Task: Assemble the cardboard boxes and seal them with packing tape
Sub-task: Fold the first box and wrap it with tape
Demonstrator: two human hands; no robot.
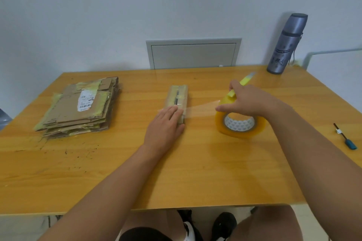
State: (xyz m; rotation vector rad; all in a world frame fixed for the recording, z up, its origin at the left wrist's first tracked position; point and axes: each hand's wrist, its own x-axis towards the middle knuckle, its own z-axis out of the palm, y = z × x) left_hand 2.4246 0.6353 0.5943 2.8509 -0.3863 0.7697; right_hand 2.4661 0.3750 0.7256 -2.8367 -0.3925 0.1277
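One small box [177, 101] is pressed flat-handed by the left hand [166, 125]; a yellow knife [242, 84] is gripped by the right hand [248, 101] above the tape roll [240, 123]. The flattened stack [80, 105] near the worktop's left edge remains unassembled.

Both forearms [109, 180] are bare, with no sleeves, watch or rings showing. Below the near edge of the table [137, 191], dark shorts [145, 234] cover the lap, and black shoes [223, 223] with white parts show.

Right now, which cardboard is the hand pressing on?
The small folded box mid-table, under the left hand, with tape stretched to it. The flattened cardboard stack at the left lies untouched.
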